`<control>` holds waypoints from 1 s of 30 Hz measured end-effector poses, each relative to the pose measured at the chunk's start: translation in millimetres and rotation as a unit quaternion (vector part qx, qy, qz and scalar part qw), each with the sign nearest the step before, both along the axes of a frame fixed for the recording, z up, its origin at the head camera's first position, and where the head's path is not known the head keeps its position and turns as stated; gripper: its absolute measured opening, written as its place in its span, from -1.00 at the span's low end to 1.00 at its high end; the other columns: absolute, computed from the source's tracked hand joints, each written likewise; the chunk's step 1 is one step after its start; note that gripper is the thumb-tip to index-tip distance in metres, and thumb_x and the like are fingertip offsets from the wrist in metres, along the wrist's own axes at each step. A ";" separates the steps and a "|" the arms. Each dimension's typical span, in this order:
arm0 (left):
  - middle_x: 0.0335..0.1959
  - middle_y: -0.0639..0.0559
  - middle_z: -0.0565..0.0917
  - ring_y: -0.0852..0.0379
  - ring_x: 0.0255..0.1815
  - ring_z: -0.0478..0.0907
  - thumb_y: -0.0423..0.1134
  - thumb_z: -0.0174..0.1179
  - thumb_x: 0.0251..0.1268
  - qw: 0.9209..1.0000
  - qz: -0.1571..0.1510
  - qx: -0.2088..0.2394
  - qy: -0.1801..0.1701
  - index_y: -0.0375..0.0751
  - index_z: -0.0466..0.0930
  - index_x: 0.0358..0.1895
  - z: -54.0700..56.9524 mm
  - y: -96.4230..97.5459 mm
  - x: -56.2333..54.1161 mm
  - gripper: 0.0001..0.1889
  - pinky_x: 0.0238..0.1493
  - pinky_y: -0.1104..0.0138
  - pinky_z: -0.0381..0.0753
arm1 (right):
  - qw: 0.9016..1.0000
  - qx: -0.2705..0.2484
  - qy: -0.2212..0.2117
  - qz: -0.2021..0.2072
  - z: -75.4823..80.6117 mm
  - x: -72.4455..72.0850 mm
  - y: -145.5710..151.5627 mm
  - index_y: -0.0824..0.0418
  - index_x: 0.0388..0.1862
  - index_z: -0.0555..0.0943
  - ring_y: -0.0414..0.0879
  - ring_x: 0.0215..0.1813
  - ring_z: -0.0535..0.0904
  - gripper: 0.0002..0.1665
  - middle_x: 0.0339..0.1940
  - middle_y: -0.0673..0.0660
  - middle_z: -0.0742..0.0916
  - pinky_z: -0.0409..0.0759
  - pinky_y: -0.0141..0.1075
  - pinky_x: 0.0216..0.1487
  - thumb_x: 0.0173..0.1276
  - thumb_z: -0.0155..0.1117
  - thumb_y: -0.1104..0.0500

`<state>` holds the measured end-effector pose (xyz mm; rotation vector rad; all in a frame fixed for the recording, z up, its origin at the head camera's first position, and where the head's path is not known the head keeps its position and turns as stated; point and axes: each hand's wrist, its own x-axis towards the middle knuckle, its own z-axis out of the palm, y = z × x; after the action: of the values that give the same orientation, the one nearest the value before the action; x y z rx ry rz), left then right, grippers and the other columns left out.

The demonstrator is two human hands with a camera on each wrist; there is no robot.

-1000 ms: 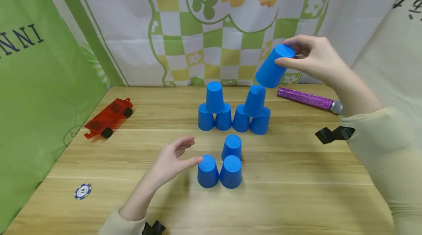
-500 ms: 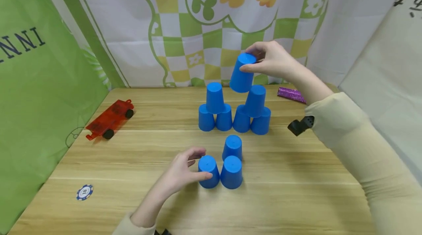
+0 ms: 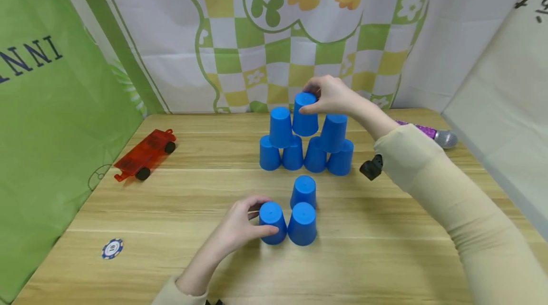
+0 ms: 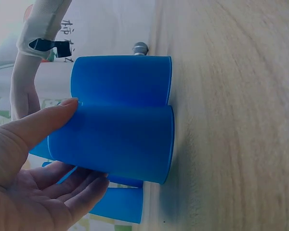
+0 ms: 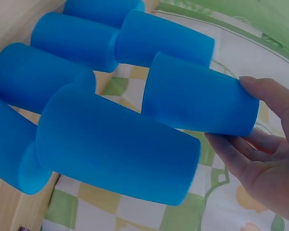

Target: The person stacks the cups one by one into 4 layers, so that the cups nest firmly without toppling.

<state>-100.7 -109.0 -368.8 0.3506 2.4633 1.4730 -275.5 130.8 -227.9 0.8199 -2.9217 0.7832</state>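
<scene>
My right hand (image 3: 331,98) grips an upside-down blue cup (image 3: 305,122) near its base, thumb in front, fingers behind. In the head view this cup hangs between two upside-down cups, the left upper cup (image 3: 280,127) and the right upper cup (image 3: 334,133). Each of these stands on a pair of cups in the lower row (image 3: 315,157). Nearer me, my left hand (image 3: 237,226) holds the front left cup (image 3: 271,214) between thumb and fingers; it is upright on the table. Beside it stand the front right cup (image 3: 302,225) and another cup (image 3: 304,191) behind.
To the left lies a translucent red toy car base (image 3: 145,155) with black wheels. A blue-and-white poker chip (image 3: 112,248) is at the front left of the wooden table (image 3: 192,148). A purple glitter microphone (image 3: 445,139) lies behind the right arm. A patterned curtain (image 3: 265,57) hangs at the back.
My right hand has carried its cup leftward and down to between the two upper cups. The left hand has moved right and closed around the front left cup.
</scene>
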 end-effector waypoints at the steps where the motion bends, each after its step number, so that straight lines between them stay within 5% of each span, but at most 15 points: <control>1: 0.10 -0.19 0.57 -0.17 0.15 0.53 -0.25 0.42 -0.01 1.000 0.000 0.001 0.001 -0.30 0.47 0.12 -0.2 0.1 0.0 -0.43 0.16 0.04 0.54 | 1.000 0.003 -0.001 0.001 -1.1 -0.3 -0.8 0.36 0.06 0.52 0.14 0.01 0.59 -0.45 -0.01 0.31 0.66 0.58 -0.04 0.05 0.14 0.37 0.11; 15: 0.02 -0.09 0.62 -0.05 0.08 0.55 -0.13 0.41 0.02 0.999 0.031 0.008 0.011 -0.21 0.51 0.06 1.7 -4.9 -0.7 -0.49 0.14 0.02 0.56 | 0.999 0.040 -0.023 0.004 -13.8 0.3 -9.2 0.37 0.03 0.51 0.09 -0.06 0.60 -0.47 -0.08 0.30 0.67 0.59 -0.08 -0.01 0.10 0.39 0.14; 26: 0.00 -0.06 0.62 -0.04 0.08 0.55 -0.17 0.42 0.01 0.998 0.056 0.012 0.027 -0.18 0.53 0.04 18.6 -12.0 -5.8 -0.52 0.15 0.01 0.54 | 0.997 0.060 -0.046 0.000 -15.0 -0.2 -9.8 0.38 0.03 0.51 0.11 -0.03 0.60 -0.45 -0.06 0.30 0.67 0.59 -0.07 0.02 0.09 0.40 0.15; 30: 0.02 -0.09 0.62 -0.06 0.09 0.55 -0.19 0.42 0.01 0.998 0.043 0.007 0.054 -0.22 0.51 0.07 34.6 -14.8 -11.3 -0.49 0.16 0.02 0.54 | 0.996 0.071 -0.055 -0.001 -16.0 -2.5 -9.9 0.38 0.05 0.51 0.11 -0.01 0.59 -0.44 -0.04 0.30 0.66 0.59 -0.06 0.03 0.10 0.40 0.14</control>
<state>-112.0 -123.8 -334.2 0.3387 2.5832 1.5449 -278.0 120.9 -244.0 0.8062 -3.1060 0.6459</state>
